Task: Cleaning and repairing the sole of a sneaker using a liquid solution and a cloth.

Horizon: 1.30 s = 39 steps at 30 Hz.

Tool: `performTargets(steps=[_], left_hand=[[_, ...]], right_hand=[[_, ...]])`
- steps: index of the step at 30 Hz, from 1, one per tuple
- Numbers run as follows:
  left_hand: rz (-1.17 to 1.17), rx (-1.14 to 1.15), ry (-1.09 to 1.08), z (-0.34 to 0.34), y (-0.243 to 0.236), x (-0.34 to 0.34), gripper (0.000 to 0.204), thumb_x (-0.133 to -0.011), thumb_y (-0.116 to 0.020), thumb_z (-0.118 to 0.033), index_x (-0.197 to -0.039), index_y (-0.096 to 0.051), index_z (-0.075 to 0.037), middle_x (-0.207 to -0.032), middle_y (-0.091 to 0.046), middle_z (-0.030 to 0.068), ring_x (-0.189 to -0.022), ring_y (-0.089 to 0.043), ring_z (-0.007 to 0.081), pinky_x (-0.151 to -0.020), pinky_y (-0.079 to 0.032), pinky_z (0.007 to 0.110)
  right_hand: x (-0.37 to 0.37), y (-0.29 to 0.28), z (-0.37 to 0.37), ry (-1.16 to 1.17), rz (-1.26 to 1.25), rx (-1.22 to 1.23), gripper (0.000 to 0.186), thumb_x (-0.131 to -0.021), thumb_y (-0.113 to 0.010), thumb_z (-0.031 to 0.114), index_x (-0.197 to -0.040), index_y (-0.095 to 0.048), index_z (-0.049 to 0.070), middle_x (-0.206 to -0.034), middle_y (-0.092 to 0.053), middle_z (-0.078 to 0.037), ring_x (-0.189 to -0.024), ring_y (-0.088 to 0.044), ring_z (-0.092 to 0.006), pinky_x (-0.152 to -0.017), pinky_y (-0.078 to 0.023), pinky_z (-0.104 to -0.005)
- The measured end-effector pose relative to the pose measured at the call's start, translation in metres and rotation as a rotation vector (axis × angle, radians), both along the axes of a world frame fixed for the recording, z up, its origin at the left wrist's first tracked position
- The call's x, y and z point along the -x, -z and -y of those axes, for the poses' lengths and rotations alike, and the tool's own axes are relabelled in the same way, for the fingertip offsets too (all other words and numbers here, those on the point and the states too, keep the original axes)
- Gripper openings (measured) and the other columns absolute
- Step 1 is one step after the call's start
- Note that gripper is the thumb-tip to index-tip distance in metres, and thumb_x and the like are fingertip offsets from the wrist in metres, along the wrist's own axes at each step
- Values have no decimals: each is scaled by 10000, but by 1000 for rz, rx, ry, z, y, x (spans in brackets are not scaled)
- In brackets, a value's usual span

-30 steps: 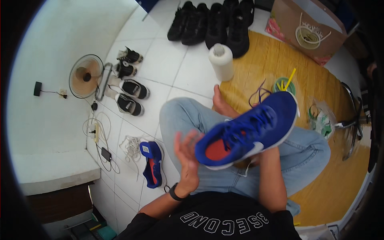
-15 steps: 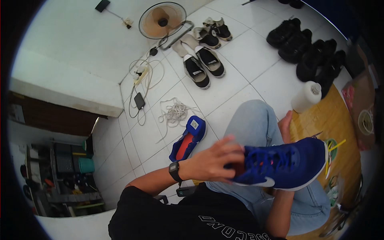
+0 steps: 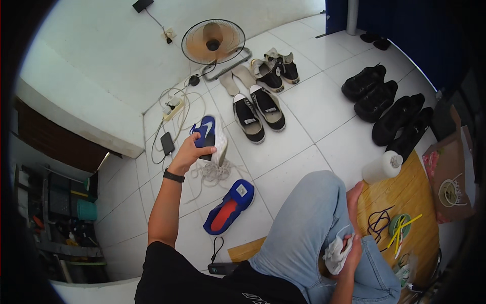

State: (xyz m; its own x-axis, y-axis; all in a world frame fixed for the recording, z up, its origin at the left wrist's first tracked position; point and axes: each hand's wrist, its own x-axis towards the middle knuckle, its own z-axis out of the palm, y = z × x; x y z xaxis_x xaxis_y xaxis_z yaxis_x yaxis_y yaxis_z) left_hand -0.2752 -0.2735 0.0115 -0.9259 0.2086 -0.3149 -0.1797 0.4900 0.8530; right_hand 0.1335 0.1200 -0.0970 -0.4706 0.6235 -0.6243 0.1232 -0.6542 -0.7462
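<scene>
Out over the floor, my left hand grips a blue sneaker by one end, the thumb toward its white sole. Beneath it spreads a tangle of pale shoelaces. Closer to me lies the other blue sneaker, unlaced, its red insole showing. My right hand rests by my lap, its fingers closed round a crumpled white cloth.
Black-and-white sneakers and a fan stand ahead, with a power strip to the left. Black shoes line the right. A white bottle, dark laces and a green round container sit on the wooden board beside a cardboard box.
The laced blue sneaker has gone from over my lap to the far left, carried in my left hand. My right hand, formerly behind the shoe, now shows with the white cloth.
</scene>
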Motion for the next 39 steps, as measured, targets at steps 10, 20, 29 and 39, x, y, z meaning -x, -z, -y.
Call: performTargets(steps=[10, 20, 29, 39], left_hand=[[-471, 673, 139, -13, 134, 116, 614, -623, -953, -299, -1048, -611, -19, -1005, -700, 214, -954, -684, 387, -814, -530, 431], [-383, 713, 227, -41, 156, 97, 675, -632, -947, -343, -1131, -609, -39, -990, -726, 198, -942, -706, 396, -821, -539, 441], [-987, 847, 289, -97, 148, 46, 999, -638, -920, -449, -1463, -471, -108, -1482, -434, 143, -1420, -382, 364, -1207, -213, 604], [-703, 875, 428, -142, 184, 72, 494, -830, -806, -286, -1262, -639, -118, -1251, -700, 68, -1320, -553, 279, -1145, -250, 707]], right_hand=[[6, 5, 1, 21, 150, -185, 346, -1052, -573, 377, -868, -616, 86, -676, -503, 29, -592, -452, -62, -534, -357, -221], [9, 8, -5, 21, 169, -179, 328, -1051, -588, 349, -849, -613, 92, -682, -503, 45, -590, -443, -47, -531, -328, -214], [-1, 7, -9, -125, 102, -232, 365, -1073, -545, 371, -920, -650, 57, -695, -536, 19, -611, -460, -59, -553, -348, -221], [-19, 28, -4, -118, 21, -186, 324, -1077, -556, 321, -933, -661, 50, -716, -558, 14, -625, -482, -64, -565, -367, -226]])
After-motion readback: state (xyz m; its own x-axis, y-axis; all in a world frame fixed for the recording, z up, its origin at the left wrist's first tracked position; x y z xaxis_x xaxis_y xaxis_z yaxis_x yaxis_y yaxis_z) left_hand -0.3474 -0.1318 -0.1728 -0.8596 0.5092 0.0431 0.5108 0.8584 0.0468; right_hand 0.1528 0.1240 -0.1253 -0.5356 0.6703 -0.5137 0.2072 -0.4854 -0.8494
